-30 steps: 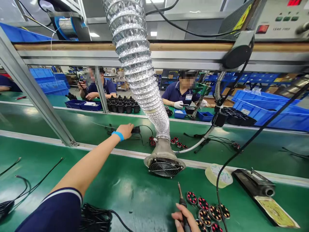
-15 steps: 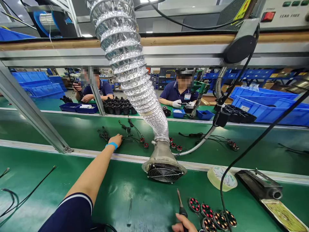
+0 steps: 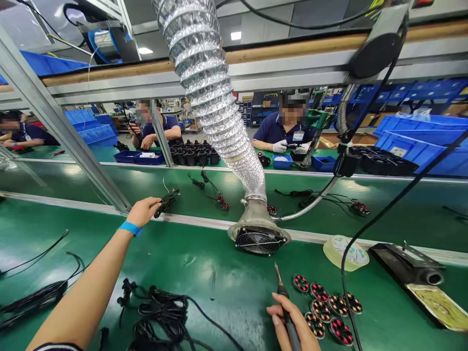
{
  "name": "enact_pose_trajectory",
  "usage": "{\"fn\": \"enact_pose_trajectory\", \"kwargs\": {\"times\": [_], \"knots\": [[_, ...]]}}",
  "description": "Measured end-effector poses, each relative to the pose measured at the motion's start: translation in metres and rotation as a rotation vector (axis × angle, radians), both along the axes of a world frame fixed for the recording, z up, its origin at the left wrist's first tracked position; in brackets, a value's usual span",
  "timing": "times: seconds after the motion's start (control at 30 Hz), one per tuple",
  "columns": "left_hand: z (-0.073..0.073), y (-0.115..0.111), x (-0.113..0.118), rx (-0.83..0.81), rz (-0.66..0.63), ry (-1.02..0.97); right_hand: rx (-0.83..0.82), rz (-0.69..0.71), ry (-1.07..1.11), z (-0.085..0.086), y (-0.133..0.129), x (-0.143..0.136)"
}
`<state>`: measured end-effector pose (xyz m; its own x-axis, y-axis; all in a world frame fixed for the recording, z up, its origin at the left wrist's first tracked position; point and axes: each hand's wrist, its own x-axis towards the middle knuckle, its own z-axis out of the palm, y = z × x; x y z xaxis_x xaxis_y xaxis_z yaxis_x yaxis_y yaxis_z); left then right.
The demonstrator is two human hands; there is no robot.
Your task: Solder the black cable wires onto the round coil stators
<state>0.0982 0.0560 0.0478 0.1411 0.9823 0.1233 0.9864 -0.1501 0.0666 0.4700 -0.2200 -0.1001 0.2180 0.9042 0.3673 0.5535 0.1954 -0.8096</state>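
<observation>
My left hand (image 3: 145, 210), with a blue wristband, reaches over the white rail on the left and pinches a bundle of black cables (image 3: 167, 202). My right hand (image 3: 292, 321) is closed around the dark handle of a soldering iron (image 3: 281, 282), its metal tip pointing up and away. Just right of the iron lie several round parts with red and copper coils (image 3: 320, 310) on the green bench. Coils of black cable (image 3: 161, 312) rest at the bottom centre, and another bundle (image 3: 34, 300) at the lower left.
A fume fan (image 3: 259, 240) hangs mid-bench from a silver duct (image 3: 215, 87). To the right are a tape roll (image 3: 345, 253) and an iron stand with a sponge tray (image 3: 437, 302). A black cord (image 3: 387, 207) crosses the right side. People sit beyond the rail.
The view has shifted left and down. My left hand has moved left and nearer the rail, with the cable bundle now in its fingers. My right hand and the iron show more fully.
</observation>
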Motion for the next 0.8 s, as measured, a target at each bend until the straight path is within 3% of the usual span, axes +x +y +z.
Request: {"fn": "enact_pose_trajectory", "kwargs": {"times": [0.13,0.3,0.4,0.47,0.57,0.7,0.8], "knots": [[0.007,-0.055,0.013,-0.055,-0.133,-0.012,-0.092,-0.058,0.044,0.011,-0.004,-0.003],[-0.014,-0.133,0.089,-0.405,-0.591,0.209,-0.03,-0.189,0.101,0.031,-0.004,-0.007],[-0.031,-0.161,0.132,-0.458,-0.746,0.26,0.015,-0.276,0.116,0.042,-0.003,-0.005],[-0.038,-0.164,0.149,-0.468,-0.771,0.253,0.022,-0.292,0.117,0.046,-0.003,-0.003],[-0.04,-0.147,0.151,-0.466,-0.741,0.228,0.049,-0.305,0.118,0.047,-0.002,-0.002],[-0.04,-0.109,0.12,-0.412,-0.567,0.237,0.061,-0.3,0.135,0.045,-0.003,-0.002],[-0.046,-0.099,0.089,-0.423,-0.463,0.268,0.054,-0.269,0.132,0.045,-0.003,-0.003]]}}
